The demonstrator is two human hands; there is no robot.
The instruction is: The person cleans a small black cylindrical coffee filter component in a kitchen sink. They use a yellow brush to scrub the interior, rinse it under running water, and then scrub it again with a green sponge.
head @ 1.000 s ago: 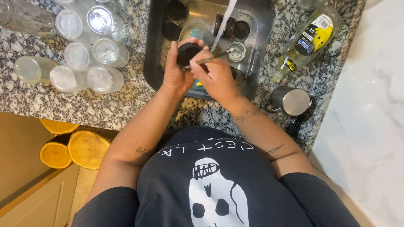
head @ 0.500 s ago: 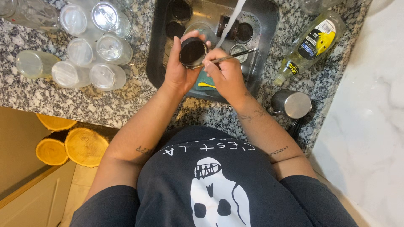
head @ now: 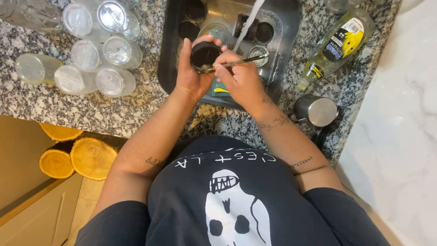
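Left hand [head: 191, 75] gripped a dark jar [head: 205, 53] over the sink [head: 291, 27]; right hand [head: 241, 75] pinched a spoon [head: 232, 64] – best scraped slowly, jar steady, tilted sinkward.

Left hand [head: 191, 75] and right hand [head: 240, 77] both clenched, side by side

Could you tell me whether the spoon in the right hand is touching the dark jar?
Touching: the head view shows the spoon tip resting inside the dark jar's rim.

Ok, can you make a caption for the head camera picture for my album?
Left hand holds a dark jar over the sink while right hand scrapes inside with a utensil.
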